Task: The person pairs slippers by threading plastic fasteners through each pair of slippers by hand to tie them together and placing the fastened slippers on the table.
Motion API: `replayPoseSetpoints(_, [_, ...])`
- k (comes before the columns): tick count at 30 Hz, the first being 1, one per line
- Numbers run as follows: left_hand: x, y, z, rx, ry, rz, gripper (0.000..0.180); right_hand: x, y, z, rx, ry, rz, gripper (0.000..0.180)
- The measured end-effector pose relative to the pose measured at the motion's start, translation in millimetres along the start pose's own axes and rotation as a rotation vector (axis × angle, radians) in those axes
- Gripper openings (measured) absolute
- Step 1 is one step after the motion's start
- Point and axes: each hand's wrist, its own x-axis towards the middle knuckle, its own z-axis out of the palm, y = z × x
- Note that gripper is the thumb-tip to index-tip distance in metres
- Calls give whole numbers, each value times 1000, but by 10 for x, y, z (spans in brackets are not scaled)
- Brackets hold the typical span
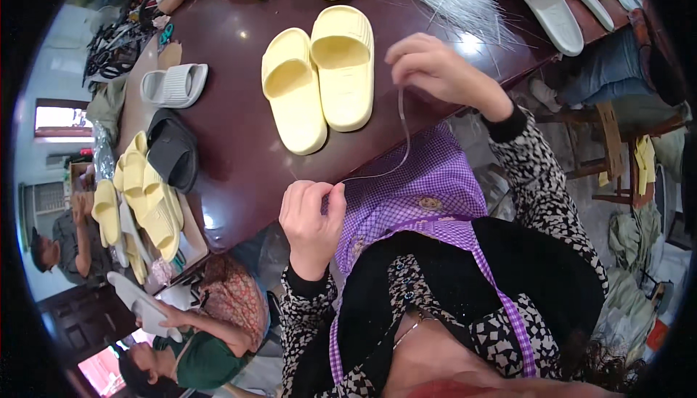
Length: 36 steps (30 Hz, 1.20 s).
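Note:
My left hand (312, 227) is at the near table edge, its fingers curled closed on one end of a thin clear plastic strip (406, 136). The strip bends in a loose arc up to my right hand (435, 71), whose fingertips pinch the other end. Beyond my hands, a pair of pale yellow slide slippers lies side by side, sole down: the left slipper (295, 93) and the right slipper (343, 71) touch along their inner sides. Neither hand touches them. The exact fingertip grip on the strip is partly hidden.
A bundle of clear plastic strips (465, 6) lies at the far side of the dark red table (232, 136). Grey slippers (544, 2) are far right. A grey slipper (174, 86), a black slipper (174, 151) and several yellow slippers (156, 202) lie left. Other people work nearby.

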Motion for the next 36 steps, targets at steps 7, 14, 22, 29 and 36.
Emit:
replayPoseSetpoints(7, [-403, 127, 203, 126, -18, -108, 19, 151, 125, 446, -328, 70, -220, 8])
replayPoseSetpoints(14, [-248, 120, 571, 222, 3, -68, 19, 48, 590, 449, -136, 283, -122, 13])
replayPoseSetpoints(22, [-56, -17, 1012, 320, -15, 16, 20, -168, 815, 402, 204, 396, 294, 13])
replayPoseSetpoints(29, [173, 46, 1219, 371, -35, 74, 17, 110, 1088, 448, 149, 393, 328, 15])
replayPoseSetpoints(36, [310, 72, 1191, 324, -12, 152, 11, 554, 1151, 541, -171, 168, 409, 25])
